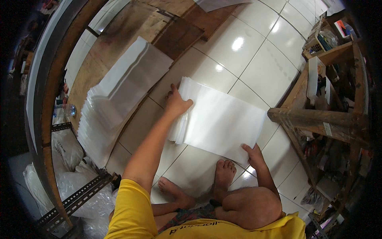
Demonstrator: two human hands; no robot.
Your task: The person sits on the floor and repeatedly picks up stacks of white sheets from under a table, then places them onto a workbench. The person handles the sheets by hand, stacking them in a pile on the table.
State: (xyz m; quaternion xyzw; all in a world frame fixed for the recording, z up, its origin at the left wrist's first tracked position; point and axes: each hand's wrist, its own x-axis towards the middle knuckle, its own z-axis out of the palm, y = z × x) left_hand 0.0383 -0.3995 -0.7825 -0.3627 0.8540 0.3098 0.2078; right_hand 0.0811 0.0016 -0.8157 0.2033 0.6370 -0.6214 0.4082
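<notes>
Between my hands is a stack of thin white sheets (225, 113), held above the tiled floor, its left end fanned into many loose edges. My left hand (178, 103) grips that left end, thumb on top and fingers around the far edge. At the near right corner, my right hand (254, 156) pinches the sheets with its thumb on top; its other fingers are mostly hidden underneath. To the left, a larger fanned pile of white translucent sheets (115, 95) lies on a brown wooden board.
The wooden board (113, 44) runs along the left. A wooden rack (318, 119) full of odds and ends stands on the right. Clear plastic bags (87, 195) and a black perforated metal bar (75, 201) are at the lower left. My bare feet (225, 175) rest on glossy tiles (254, 55).
</notes>
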